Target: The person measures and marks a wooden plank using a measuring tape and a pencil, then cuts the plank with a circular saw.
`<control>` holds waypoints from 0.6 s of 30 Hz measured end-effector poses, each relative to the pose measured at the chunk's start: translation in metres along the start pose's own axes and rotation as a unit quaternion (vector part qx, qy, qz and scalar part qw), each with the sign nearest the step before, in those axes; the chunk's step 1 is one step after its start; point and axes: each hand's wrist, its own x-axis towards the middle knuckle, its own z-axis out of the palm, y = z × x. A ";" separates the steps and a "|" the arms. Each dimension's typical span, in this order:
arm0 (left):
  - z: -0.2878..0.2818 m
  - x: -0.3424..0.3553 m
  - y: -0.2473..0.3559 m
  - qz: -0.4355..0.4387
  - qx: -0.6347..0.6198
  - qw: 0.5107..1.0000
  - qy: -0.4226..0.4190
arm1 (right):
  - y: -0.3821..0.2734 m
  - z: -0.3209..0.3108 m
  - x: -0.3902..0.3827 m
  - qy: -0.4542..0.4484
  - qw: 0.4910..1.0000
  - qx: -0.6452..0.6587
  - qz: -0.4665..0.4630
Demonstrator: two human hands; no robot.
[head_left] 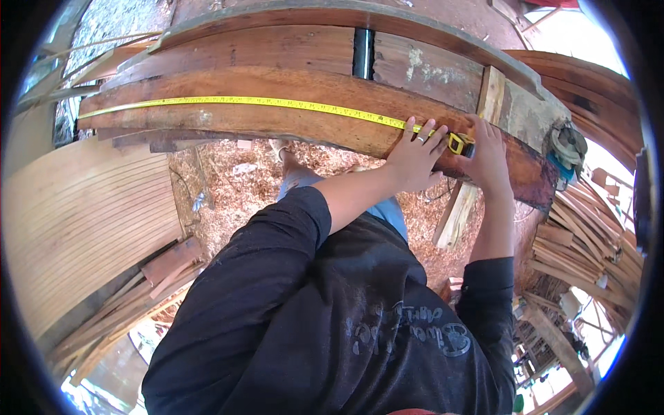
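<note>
A reddish-brown wooden board (277, 79) lies across the bench in front of me. Along it runs the yellow blade of a tape measure (277, 103), drawn out from the board's left end. My left hand (417, 158) rests with fingers spread on the board and the blade; a ring shows on one finger. Beside it, my right hand (490, 158) holds the yellow and black tape case (460, 144) between thumb and fingers. The board's right end, darker and rough, extends past my right hand.
Behind the board stands a wooden bench with a raised back rail (332, 10). A blue-green power tool (567, 152) sits at its right end. A wide planked panel (90, 214) lies at left, wooden strips (588, 235) at right. Shavings (235, 187) cover the floor.
</note>
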 end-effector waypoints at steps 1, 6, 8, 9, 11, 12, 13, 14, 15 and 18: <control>0.000 0.000 0.000 0.002 0.007 1.000 -0.012 | -0.021 -0.004 0.002 0.030 0.999 0.016 -0.024; 0.029 0.007 -0.005 0.020 -0.104 0.994 0.013 | -0.085 0.031 0.018 -0.021 0.932 0.357 0.054; 0.054 0.009 -0.006 0.019 -0.220 0.974 0.058 | -0.111 0.061 0.027 -0.116 0.824 0.549 0.072; 0.061 0.010 -0.005 0.007 0.003 0.995 0.101 | -0.123 0.072 0.032 -0.162 0.792 0.587 0.039; 0.037 0.006 0.002 0.043 0.020 0.993 0.105 | -0.138 0.103 0.040 -0.178 0.786 0.589 0.060; 0.034 0.003 0.002 0.037 0.019 0.994 0.105 | -0.148 0.113 0.047 -0.201 0.778 0.592 0.066; 0.034 0.004 0.002 0.029 0.015 0.994 0.103 | -0.153 0.122 0.058 -0.209 0.778 0.590 0.062; 0.033 0.005 0.000 0.026 0.009 0.994 0.103 | -0.155 0.131 0.071 -0.178 0.796 0.574 0.071; 0.032 0.003 0.001 0.027 0.035 0.994 0.102 | -0.157 0.137 0.082 -0.146 0.814 0.556 0.083; 0.037 -0.001 -0.005 0.033 0.117 0.980 0.157 | -0.158 0.145 0.109 -0.110 0.821 0.558 0.051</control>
